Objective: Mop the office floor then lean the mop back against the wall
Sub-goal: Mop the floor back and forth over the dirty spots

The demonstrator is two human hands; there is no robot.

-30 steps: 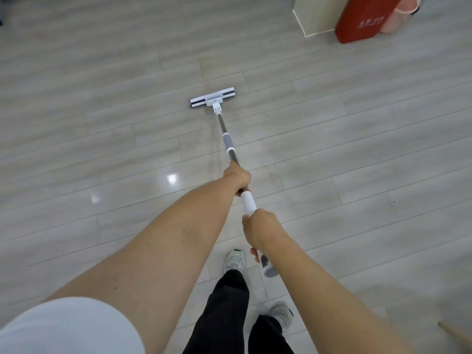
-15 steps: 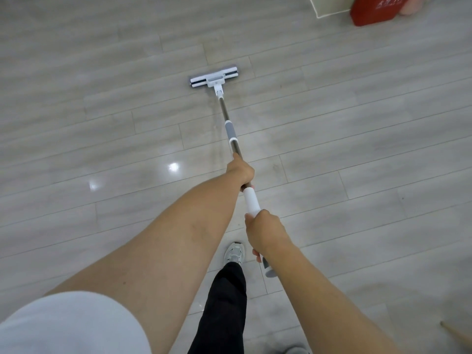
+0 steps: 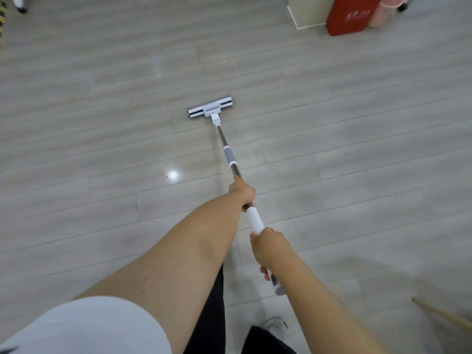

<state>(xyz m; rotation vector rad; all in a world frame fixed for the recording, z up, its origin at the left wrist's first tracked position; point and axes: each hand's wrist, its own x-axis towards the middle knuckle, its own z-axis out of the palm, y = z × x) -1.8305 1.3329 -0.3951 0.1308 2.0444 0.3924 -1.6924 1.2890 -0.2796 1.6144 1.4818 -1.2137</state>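
Now the mop [image 3: 229,155] lies out in front of me, with its flat mop head [image 3: 210,110] resting on the grey plank floor [image 3: 357,129], well ahead of my feet. The head sits across the line of the pole [image 3: 221,136]. The pole runs from the head back toward my body, leaning a little to my right, so the long axis points almost straight away from me.

My left hand [image 3: 242,191] is the nearer one to the head. It is wrapped fully around the bare metal part of the pole, just above the white grip [image 3: 255,219]. My right hand [image 3: 268,247] is closed around the lower end of that white grip, close to my body, and its fingertips [image 3: 264,273] show curled under the pole. Both hands hold only the mop.

I judge that I am in the middle of a stroke, and the next push or pull must go along this axis, with the left hand guiding and the right hand driving.

A bright light spot [image 3: 173,174] shines on the floor left of the pole. Far ahead on the right stand a cream cabinet [image 3: 306,14], a red box [image 3: 350,19] and a pink bin [image 3: 383,14]. One shoe [image 3: 275,325] shows below my right arm. I cannot see any wall for leaning the mop.
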